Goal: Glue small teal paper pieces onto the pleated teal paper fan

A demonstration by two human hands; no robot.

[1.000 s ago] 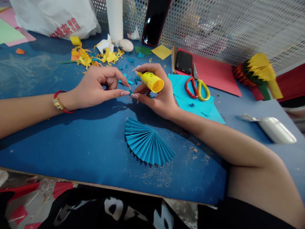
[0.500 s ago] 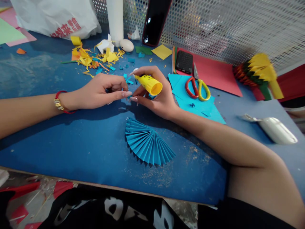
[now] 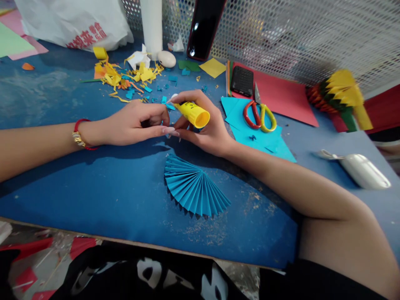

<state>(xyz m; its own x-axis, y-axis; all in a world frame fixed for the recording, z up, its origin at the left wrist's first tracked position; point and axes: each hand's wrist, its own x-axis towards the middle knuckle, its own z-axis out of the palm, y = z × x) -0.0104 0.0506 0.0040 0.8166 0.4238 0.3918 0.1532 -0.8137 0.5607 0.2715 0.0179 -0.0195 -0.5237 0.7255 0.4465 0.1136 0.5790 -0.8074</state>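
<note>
My right hand [image 3: 208, 125] is closed around a yellow glue stick [image 3: 195, 114], a tube with dark print, a hollow near end and a white far end. The curled fingers of my left hand [image 3: 140, 123] pinch together, and its thumb tip meets my right thumb tip. Whatever lies between the left fingers is hidden; blue scraps [image 3: 169, 106] show just beyond. Below the hands, a pleated blue paper fan [image 3: 195, 187] lies spread on the blue table [image 3: 93, 200], touched by neither hand.
Red-and-yellow-handled scissors [image 3: 259, 116] rest on blue paper [image 3: 271, 143] at the right. Yellow paper shreds [image 3: 118, 77] lie behind the left hand. A phone [image 3: 206, 29] leans against the perforated panel [image 3: 296, 37]. Further right are a white case [image 3: 364, 171] and folded paper work [image 3: 340, 93].
Both hands have shifted slightly, and the fingertips have come closer together. The glue stick has moved a little left and down. The fan stays in place.
</note>
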